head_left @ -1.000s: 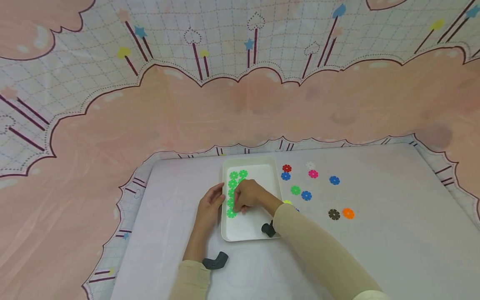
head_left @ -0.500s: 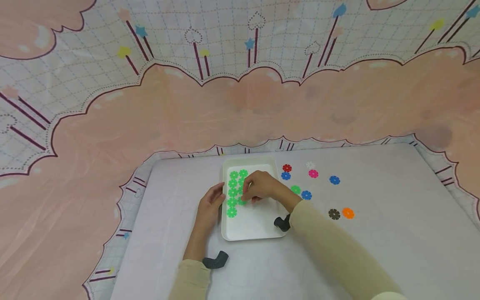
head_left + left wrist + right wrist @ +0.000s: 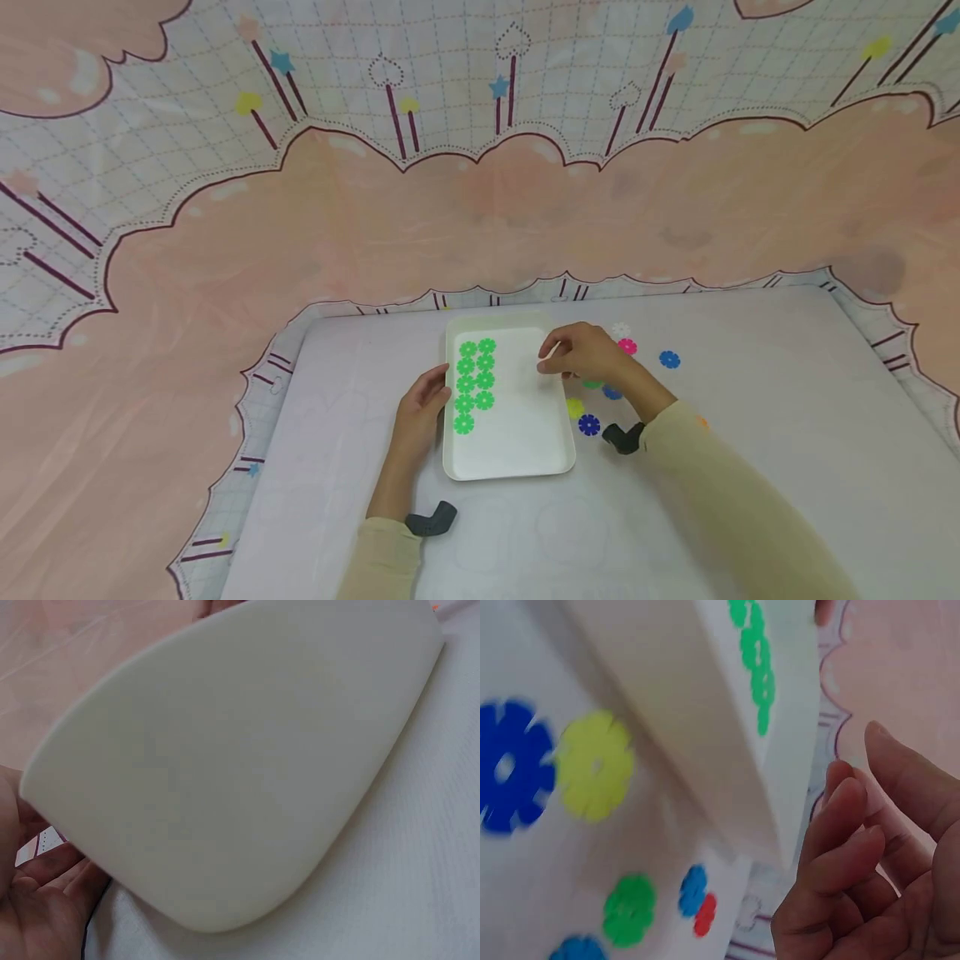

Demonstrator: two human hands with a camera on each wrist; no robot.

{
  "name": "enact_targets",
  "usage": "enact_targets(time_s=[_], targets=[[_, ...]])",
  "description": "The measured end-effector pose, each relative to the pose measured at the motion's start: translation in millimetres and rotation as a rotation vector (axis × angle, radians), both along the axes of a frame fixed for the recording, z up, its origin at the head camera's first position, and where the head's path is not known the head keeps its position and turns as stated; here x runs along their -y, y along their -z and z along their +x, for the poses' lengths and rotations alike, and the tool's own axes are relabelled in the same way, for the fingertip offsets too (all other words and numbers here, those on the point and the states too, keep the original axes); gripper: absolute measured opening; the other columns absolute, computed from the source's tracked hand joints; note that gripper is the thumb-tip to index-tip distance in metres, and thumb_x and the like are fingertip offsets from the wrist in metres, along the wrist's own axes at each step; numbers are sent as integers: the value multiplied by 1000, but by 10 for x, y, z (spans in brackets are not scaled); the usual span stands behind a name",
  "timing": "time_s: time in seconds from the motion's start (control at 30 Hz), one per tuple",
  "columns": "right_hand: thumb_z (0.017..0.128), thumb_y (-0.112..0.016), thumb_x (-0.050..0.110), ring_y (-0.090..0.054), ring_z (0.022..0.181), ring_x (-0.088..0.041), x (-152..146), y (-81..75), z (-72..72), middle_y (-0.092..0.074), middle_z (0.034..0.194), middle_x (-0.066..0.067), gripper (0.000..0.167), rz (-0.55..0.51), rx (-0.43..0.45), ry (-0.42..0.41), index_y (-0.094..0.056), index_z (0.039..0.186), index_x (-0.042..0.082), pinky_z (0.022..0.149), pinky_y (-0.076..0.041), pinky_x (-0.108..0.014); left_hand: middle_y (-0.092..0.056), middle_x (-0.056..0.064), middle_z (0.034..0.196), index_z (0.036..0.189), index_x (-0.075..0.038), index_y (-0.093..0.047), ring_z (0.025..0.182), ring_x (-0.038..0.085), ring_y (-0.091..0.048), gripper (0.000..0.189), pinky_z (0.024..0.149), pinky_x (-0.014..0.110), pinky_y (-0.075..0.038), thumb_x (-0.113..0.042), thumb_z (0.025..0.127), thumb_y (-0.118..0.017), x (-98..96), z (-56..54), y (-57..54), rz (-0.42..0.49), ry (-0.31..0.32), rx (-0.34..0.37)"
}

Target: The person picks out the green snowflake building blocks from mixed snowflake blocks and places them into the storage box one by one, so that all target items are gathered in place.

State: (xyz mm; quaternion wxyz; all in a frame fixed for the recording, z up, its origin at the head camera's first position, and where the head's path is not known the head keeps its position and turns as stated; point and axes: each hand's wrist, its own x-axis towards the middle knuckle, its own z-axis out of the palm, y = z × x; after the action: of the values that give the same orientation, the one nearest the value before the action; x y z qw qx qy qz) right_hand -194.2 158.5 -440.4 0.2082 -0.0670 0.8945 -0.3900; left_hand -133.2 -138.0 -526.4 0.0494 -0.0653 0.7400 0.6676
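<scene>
A white shallow tray point(image 3: 532, 442) lies on the table with several bright green, notched flower-shaped discs point(image 3: 485, 380) in two columns along its left side. My left hand point(image 3: 422, 408) rests beside the tray's left edge, its fingertips at the rim. Over the tray's right rim hovers my right hand point(image 3: 588, 354), fingers loosely bent, thumb apart from them and nothing between, as the right wrist view also shows. Below that hand, just right of the tray, are a yellow disc point(image 3: 575, 408) and a dark blue disc point(image 3: 588, 425). A loose green disc point(image 3: 630, 910) shows in the right wrist view.
Further right on the white table point(image 3: 787, 483) lie a pink disc point(image 3: 627, 346), a white disc point(image 3: 621, 331) and a blue disc point(image 3: 670, 360). My right arm covers part of this area. A black wrist strap point(image 3: 432, 519) sits on my left arm.
My right hand has lifted from the green discs and moved right to the tray's right rim, uncovering the second green column. The left hand and the tray stay in place.
</scene>
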Motion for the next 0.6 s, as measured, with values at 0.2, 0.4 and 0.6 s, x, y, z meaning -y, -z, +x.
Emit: enact_targets(time_s=[0.2,0.4,0.6], targets=[[88,-80,32,-61,86,-24,-324,70,22,-69,96,-6,31,69,-38,53,-74,112,13,69,-55,-29,-56,-4,149,140,-27,-59,142,13,-49,38,118,31,-42,-19,102,-61,0,4,-10,-2,2,-2],[89,-78,37,-60,97,-25,-517,182,46,-69,102,-6,32,164,0,133,-74,113,15,79,-59,-34,-55,-5,149,141,-27,-58,142,11,-50,39,117,30,-43,-20,102,-62,12,1,0,-2,4,3],[87,-82,35,-62,99,-26,-625,322,44,-72,105,-7,35,157,34,151,-75,114,14,88,-59,-40,-56,-4,148,141,-26,-58,141,13,-50,39,118,32,-43,-19,103,-61,6,4,8,4,7,-4]])
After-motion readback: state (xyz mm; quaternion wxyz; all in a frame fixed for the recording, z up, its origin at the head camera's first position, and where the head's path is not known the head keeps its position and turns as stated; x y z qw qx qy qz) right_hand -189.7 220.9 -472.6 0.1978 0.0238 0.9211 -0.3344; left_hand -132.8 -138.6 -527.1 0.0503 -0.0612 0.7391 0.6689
